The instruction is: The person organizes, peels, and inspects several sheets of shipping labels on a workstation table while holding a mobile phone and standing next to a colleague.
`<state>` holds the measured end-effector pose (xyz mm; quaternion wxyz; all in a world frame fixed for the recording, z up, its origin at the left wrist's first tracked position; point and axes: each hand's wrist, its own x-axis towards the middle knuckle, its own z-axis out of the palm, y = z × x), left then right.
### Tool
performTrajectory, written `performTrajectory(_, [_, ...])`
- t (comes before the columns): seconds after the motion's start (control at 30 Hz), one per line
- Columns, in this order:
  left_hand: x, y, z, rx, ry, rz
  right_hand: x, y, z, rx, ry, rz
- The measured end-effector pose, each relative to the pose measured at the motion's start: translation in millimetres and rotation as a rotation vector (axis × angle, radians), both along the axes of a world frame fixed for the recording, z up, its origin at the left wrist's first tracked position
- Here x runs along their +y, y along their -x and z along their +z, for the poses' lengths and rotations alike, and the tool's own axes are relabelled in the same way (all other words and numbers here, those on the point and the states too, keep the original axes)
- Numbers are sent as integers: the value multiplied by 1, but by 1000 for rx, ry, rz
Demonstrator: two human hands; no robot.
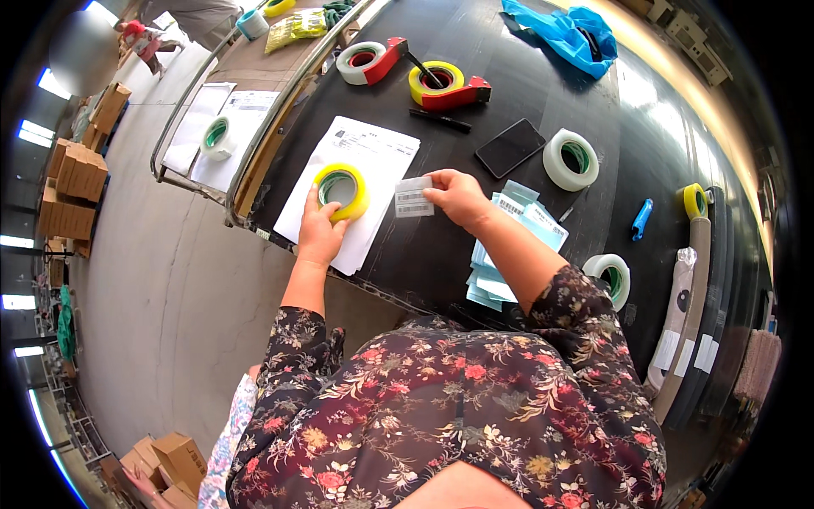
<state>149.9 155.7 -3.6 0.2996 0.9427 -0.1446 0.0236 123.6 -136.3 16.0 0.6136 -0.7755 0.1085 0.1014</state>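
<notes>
My left hand [320,231] is closed on a roll of yellow tape [360,193], its thumb and fingers on the near side of the ring. The roll is over a stack of printed white sheets [381,146] at the table's left edge. Between the thumb and fingers of my right hand [462,200] is a small pale barcode label [410,200], held just right of the roll. Beneath my right forearm lies a loose pile of light-blue printed labels [549,226], partly hidden by the arm.
On the black table [407,254] are a phone [510,148], a black marker [439,120], a clear tape roll [555,170], two red tape dispensers [458,95] and a blue plastic bag [564,30]. A metal-railed cart [161,153] adjoins the left edge. Another person [195,19] stands beyond.
</notes>
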Motion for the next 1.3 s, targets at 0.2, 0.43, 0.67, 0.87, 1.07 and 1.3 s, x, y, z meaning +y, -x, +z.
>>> performTrajectory(0.2, [11,8,5,21,347,-14,49,-28,-24,108,269,117])
performTrajectory(0.43, [-4,13,3,-6,79,-103,68,-23,28,133,768,252])
performTrajectory(0.67, [-23,16,27,-265,-139,-143,-71,72,77,-141,471,-70])
performTrajectory(0.87, [-96,33,49,-184,90,-434,-167,179,43,-48,392,-504])
performTrajectory(1.07, [-200,59,52,-175,18,-901,-138,188,8,-160,808,-340])
performTrajectory(1.3, [-236,71,10,-253,-258,-965,-112,193,-6,-73,1033,-82])
